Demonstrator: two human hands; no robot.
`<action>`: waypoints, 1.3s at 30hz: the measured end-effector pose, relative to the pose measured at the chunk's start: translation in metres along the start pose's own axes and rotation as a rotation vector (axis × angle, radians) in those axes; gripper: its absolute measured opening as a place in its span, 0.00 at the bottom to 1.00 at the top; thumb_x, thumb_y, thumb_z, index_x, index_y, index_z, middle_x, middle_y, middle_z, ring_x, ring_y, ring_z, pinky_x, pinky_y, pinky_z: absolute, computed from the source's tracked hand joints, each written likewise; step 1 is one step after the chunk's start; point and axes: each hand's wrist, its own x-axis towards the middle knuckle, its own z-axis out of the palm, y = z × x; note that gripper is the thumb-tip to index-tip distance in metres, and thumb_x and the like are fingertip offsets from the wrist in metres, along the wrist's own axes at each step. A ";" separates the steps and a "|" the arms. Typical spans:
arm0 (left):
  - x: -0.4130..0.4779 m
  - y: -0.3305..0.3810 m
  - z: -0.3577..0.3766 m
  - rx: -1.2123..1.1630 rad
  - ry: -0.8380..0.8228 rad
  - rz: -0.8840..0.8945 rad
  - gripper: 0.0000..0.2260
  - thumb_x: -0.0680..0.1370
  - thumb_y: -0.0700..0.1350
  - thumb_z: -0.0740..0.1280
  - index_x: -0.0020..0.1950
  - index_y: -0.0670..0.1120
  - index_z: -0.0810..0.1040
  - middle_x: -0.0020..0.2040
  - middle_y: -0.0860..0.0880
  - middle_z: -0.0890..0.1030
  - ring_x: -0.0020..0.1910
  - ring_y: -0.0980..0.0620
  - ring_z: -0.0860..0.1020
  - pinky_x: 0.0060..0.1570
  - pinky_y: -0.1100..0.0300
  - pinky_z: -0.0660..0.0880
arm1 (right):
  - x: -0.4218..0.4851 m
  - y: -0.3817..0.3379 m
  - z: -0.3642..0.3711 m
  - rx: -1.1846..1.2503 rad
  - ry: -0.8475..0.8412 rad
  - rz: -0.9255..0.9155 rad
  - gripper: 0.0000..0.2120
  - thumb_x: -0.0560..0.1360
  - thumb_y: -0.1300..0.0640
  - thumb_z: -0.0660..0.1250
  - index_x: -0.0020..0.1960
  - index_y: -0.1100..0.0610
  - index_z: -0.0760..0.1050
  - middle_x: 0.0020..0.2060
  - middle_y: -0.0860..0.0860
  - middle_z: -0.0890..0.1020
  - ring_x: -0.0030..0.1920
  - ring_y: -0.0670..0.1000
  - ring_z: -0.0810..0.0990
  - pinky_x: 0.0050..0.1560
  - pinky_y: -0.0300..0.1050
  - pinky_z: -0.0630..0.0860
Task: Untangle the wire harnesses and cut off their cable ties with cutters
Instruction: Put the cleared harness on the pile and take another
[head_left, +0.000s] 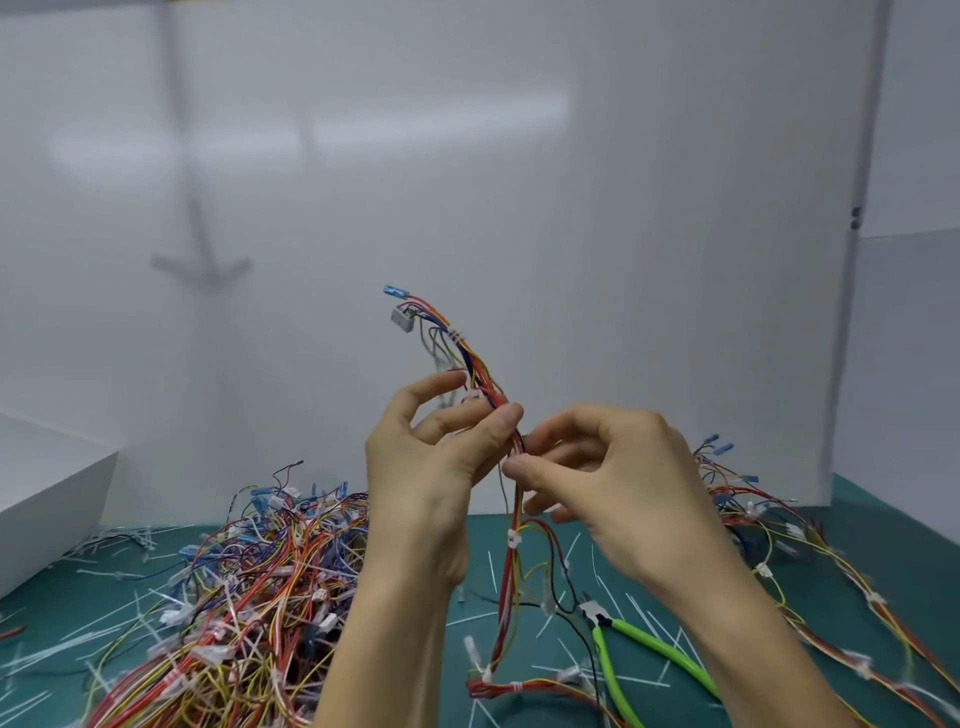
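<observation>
I hold one wire harness (470, 358) upright over the green mat; its red, yellow and blue wires end in a white connector and a blue terminal at the top. My left hand (431, 467) pinches the bundle between thumb and fingers. Just below, my right hand (608, 478) pinches the same bundle with thumb and forefinger. The harness hangs down to the mat, with white cable ties (513, 539) still on it. Green-handled cutters (639, 649) lie on the mat under my right forearm.
A big tangled pile of harnesses (234, 597) fills the mat at left. More harnesses (769, 530) trail off at right. Cut white tie pieces (602, 571) litter the green mat (883, 561). A white box (47, 493) stands at far left, white panels behind.
</observation>
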 end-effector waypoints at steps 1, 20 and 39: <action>0.000 -0.001 0.001 0.003 -0.006 0.000 0.22 0.64 0.34 0.77 0.56 0.44 0.78 0.43 0.42 0.86 0.41 0.45 0.86 0.39 0.61 0.81 | 0.001 0.000 -0.001 0.012 -0.003 0.015 0.06 0.69 0.53 0.79 0.41 0.51 0.82 0.31 0.46 0.85 0.32 0.44 0.85 0.34 0.40 0.82; -0.003 0.009 -0.016 0.753 -0.686 -0.110 0.13 0.68 0.52 0.77 0.48 0.47 0.83 0.44 0.48 0.86 0.43 0.53 0.83 0.49 0.56 0.80 | 0.012 0.010 -0.033 0.564 0.146 0.195 0.03 0.77 0.63 0.68 0.48 0.62 0.79 0.33 0.56 0.86 0.34 0.50 0.85 0.32 0.36 0.79; 0.016 -0.026 -0.036 1.302 -0.430 0.063 0.27 0.67 0.55 0.77 0.58 0.55 0.65 0.56 0.55 0.59 0.61 0.56 0.60 0.55 0.66 0.60 | 0.019 0.017 -0.042 0.813 0.265 0.159 0.05 0.79 0.61 0.65 0.47 0.60 0.79 0.35 0.52 0.86 0.35 0.47 0.85 0.34 0.36 0.80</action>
